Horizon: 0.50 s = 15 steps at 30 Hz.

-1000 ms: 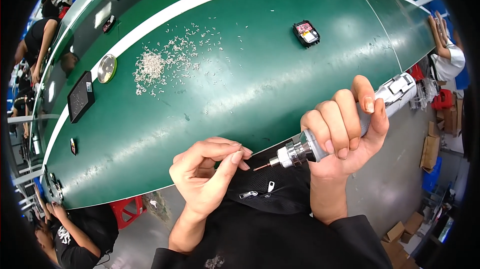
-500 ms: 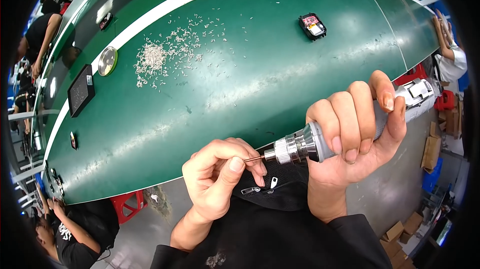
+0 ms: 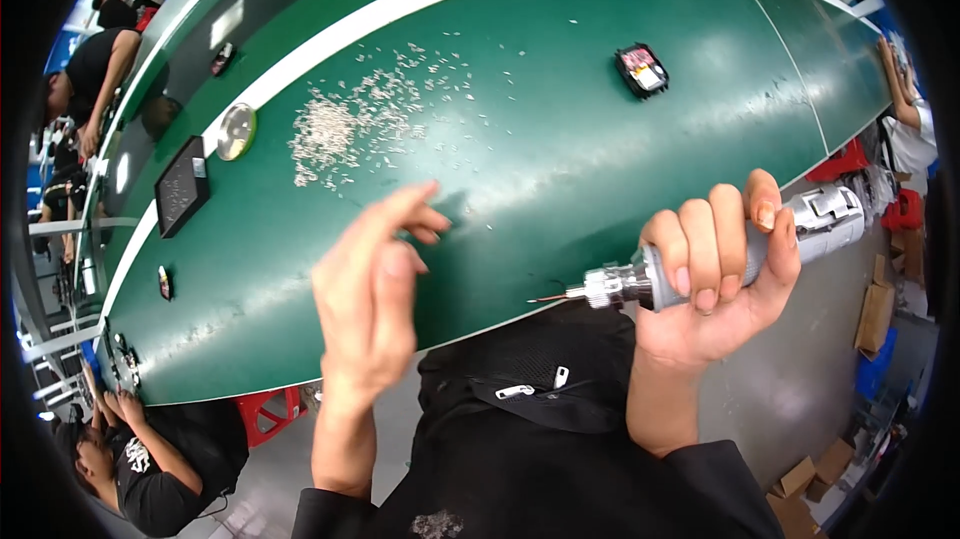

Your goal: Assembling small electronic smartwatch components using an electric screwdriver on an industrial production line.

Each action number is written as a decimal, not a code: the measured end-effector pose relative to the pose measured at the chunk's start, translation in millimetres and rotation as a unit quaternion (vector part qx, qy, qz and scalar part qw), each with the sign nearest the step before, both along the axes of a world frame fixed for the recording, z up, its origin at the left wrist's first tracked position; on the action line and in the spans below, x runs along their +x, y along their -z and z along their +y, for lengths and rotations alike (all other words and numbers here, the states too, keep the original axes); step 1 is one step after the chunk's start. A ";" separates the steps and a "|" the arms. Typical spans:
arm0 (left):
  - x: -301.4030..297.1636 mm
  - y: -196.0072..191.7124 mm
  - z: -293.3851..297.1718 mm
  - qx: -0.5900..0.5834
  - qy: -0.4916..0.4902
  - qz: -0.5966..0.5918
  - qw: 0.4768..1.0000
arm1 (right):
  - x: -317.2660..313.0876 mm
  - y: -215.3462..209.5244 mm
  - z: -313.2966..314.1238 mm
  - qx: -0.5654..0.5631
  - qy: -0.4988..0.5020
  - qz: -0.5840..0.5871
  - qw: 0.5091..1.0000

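My right hand (image 3: 715, 274) is wrapped round a grey and silver electric screwdriver (image 3: 625, 281), held level at the table's near edge with its thin bit pointing left. My left hand (image 3: 365, 289) is over the table, slightly blurred, its fingers stretched up and right with nothing visible between them. Beyond its fingertips lies a loose heap of tiny pale screw-like pieces (image 3: 325, 129), scattered thinner toward the right. A small black square housing (image 3: 641, 71) with red and white parts inside sits at the far right of the tabletop.
The green table (image 3: 520, 179) has a white far rim. At its left are a round shallow dish (image 3: 237, 132), a black tray (image 3: 182, 189) holding small pieces, and a small dark part (image 3: 166, 283). A co-worker (image 3: 150, 449) sits at lower left; cardboard boxes (image 3: 815, 469) stand lower right.
My left hand has left the screwdriver's bit and moved up and left over the table, its fingers opening out. My right hand keeps the screwdriver, slightly shifted. The view has shifted a little.
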<state>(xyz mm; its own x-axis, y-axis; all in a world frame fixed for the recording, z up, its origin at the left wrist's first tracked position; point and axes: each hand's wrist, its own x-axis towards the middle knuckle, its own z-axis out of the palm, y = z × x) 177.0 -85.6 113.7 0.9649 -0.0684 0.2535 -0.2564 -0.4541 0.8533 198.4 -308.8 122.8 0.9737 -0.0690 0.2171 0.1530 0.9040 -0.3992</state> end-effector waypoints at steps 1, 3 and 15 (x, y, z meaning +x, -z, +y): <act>20.7 -0.5 20.8 0.010 -0.046 0.001 0.999 | 0.6 4.3 -2.3 0.008 0.014 0.012 1.000; 73.3 -1.2 70.1 0.155 -0.171 0.003 0.973 | -0.7 7.1 -8.9 0.005 0.044 0.033 0.998; 224.8 28.8 247.6 0.470 -0.293 0.075 0.829 | -7.6 17.7 -17.2 0.022 0.100 0.083 0.991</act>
